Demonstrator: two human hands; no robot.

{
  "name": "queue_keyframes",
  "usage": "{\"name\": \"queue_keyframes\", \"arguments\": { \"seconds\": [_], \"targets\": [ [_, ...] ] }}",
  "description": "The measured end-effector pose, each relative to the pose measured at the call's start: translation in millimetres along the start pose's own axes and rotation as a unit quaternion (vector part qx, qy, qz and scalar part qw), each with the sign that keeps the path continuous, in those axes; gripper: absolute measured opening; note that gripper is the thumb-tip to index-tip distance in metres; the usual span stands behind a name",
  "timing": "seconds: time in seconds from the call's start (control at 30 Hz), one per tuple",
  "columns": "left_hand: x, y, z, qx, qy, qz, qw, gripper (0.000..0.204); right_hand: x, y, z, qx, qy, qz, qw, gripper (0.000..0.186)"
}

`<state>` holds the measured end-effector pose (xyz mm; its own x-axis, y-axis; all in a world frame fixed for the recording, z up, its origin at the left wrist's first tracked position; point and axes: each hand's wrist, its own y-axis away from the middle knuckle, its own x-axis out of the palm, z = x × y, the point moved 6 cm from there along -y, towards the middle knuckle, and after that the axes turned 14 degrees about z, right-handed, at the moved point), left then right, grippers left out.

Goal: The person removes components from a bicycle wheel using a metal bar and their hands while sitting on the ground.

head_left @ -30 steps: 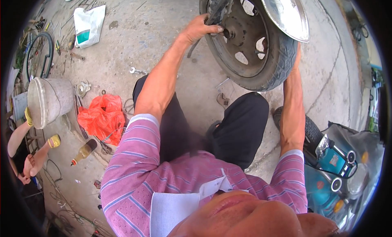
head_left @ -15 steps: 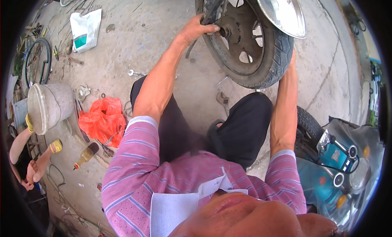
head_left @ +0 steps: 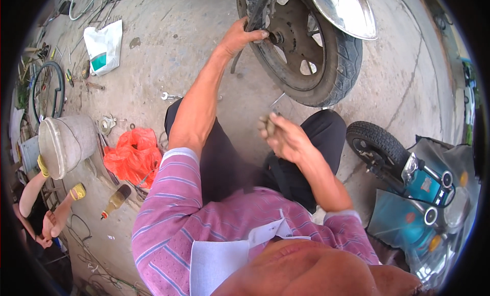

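We work low over a worn concrete floor [head_left: 204, 20], pale grey, blotched with stains and crossed by cracks on the right. The wheel [head_left: 298, 38] leans at the upper middle, ahead of our knees, with a shiny mudguard [head_left: 352, 15] over its right side. Our left hand [head_left: 237, 38] wraps a dark bar [head_left: 258, 13] beside the hub, thumb stretched toward the axle. Our right hand [head_left: 283, 138] hangs near the right knee, fingers curled and blurred; we cannot tell whether it holds anything. A spanner [head_left: 171, 96] lies on the concrete by our left forearm. Farther left sit a crumpled red bag [head_left: 132, 156], a brown bottle [head_left: 116, 200], a pale bucket [head_left: 81, 138] and a white bag [head_left: 104, 46]. Beyond the bucket another person's feet wear yellow slippers [head_left: 77, 191]; cords [head_left: 97, 270] trail below. To our right stands a teal motorbike [head_left: 426, 186], partly under clear plastic.
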<state>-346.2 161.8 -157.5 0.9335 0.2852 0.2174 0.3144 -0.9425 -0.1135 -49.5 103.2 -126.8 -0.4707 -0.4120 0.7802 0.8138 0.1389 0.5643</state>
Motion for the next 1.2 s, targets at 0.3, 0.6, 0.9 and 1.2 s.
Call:
{"name": "queue_keyframes", "arguments": {
  "seconds": [0.3, 0.6, 0.9, 1.2],
  "targets": [
    [-2, 2, 1, -0.014, 0.008, 0.003, 1.0, 0.047, -2, -106, 117, -0.2, 0.154, -0.01, 0.967, 0.02],
    [7, 5, -6, -0.007, 0.017, 0.024, 1.0, 0.043, -10, -131, 133, -0.241, 0.055, -0.002, 0.969, 0.014],
    [10, 3, -5, 0.012, 0.033, 0.019, 0.999, 0.041, -12, -140, 139, -0.284, 0.034, 0.042, 0.957, 0.016],
    [12, 3, -4, 0.011, 0.02, 0.003, 1.0, 0.034, -29, -130, 137, -0.23, 0.059, -0.062, 0.969, 0.012]
  ]
}}
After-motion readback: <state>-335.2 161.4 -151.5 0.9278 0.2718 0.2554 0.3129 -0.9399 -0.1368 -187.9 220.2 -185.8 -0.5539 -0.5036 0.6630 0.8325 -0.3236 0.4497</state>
